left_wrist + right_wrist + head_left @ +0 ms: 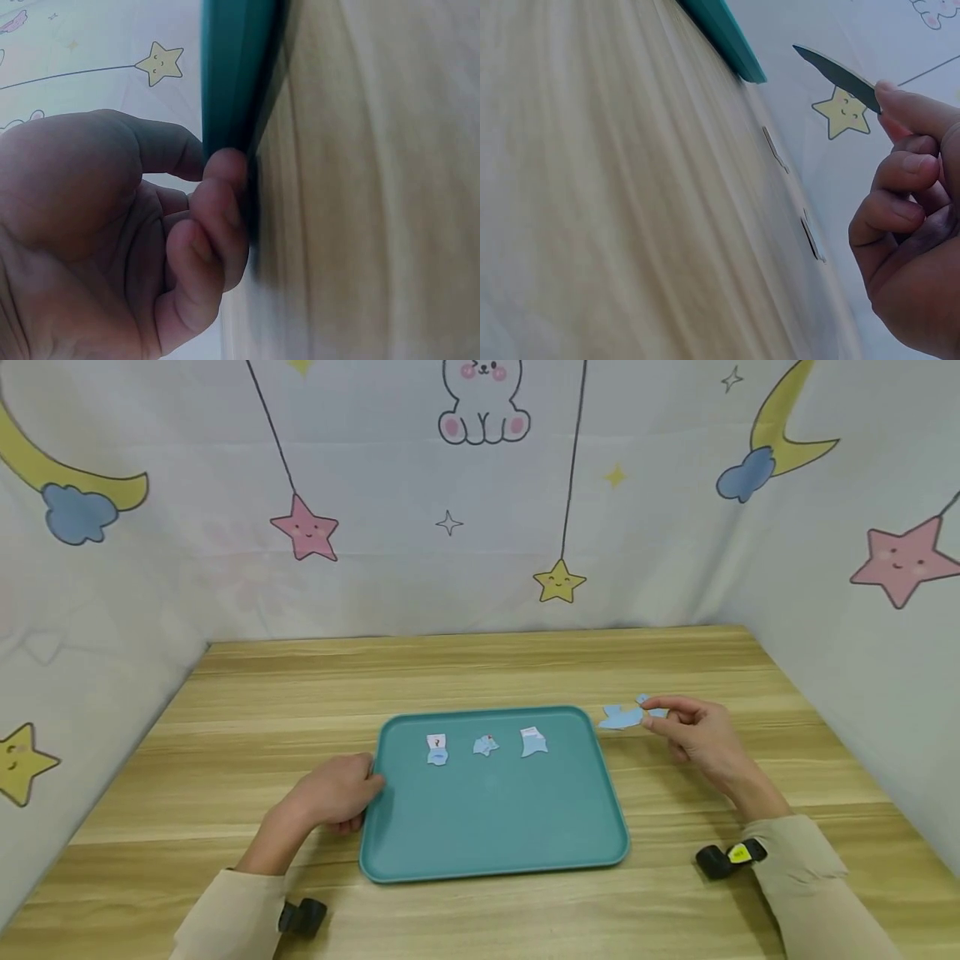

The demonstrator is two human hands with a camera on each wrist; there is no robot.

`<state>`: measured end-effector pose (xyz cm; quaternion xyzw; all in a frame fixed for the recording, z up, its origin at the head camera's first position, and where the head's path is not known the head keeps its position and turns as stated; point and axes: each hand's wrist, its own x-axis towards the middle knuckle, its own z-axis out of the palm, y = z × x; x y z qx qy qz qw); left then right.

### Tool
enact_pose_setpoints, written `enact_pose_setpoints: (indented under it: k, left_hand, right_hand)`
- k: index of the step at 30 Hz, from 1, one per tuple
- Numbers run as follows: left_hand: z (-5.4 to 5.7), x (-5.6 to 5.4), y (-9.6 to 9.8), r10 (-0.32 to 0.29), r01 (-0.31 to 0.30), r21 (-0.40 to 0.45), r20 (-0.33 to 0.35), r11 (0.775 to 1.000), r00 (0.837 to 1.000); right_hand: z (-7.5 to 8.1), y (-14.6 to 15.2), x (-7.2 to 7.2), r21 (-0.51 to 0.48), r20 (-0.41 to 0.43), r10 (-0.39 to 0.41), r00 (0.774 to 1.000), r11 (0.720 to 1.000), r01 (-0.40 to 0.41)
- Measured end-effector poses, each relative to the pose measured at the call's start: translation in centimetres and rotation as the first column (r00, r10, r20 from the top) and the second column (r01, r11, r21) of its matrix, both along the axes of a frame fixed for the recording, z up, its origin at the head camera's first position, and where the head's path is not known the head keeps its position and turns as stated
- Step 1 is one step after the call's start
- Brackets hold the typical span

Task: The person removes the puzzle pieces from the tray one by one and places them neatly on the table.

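My left hand (333, 795) grips the left rim of a teal rectangular tray (491, 818). In the left wrist view the fingers (217, 206) curl at the tray's edge. Beyond the tray's right side, my right hand (701, 735) pinches a light blue paper cutout (622, 720) between thumb and index finger. The right wrist view shows this cutout (836, 77) raised over the table, seen nearly edge-on. Other flat pieces (775, 150) lie on the table near it, partly hidden in the head view.
Along the tray's upper part lie three small blue-and-white cutouts: a left one (437, 752), a middle one (485, 745) and a right one (534, 743). The wooden table (480, 672) meets fabric walls (390, 585) printed with stars and moons at its back and sides.
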<state>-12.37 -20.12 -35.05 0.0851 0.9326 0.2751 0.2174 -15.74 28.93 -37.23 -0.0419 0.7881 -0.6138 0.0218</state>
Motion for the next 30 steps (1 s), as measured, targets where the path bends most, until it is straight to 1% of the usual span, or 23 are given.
enact_pose_setpoints:
  k: [7, 16, 25, 30]
  left_hand:
    - [0.0, 0.1, -0.1, -0.003, 0.003, 0.001, -0.014, 1.000, 1.000]
    - [0.2, 0.2, 0.0, 0.002, -0.002, -0.001, -0.008, 1.000, 1.000]
    - [0.1, 0.2, -0.1, 0.000, 0.000, 0.007, -0.014, 1.000, 1.000]
    - [0.1, 0.1, -0.1, 0.000, 0.000, 0.008, -0.010, 1.000, 1.000]
  right_hand:
    - [0.2, 0.7, 0.1, 0.067, -0.028, -0.030, 0.999, 0.997, 0.031]
    - [0.1, 2.3, -0.1, 0.112, 0.001, -0.119, 0.993, 0.987, 0.118]
    - [0.0, 3.3, -0.3, 0.158, 0.033, -0.226, 0.973, 0.963, 0.219]
    - [0.1, 3.9, -0.3, 0.154, 0.057, -0.297, 0.953, 0.946, 0.286]
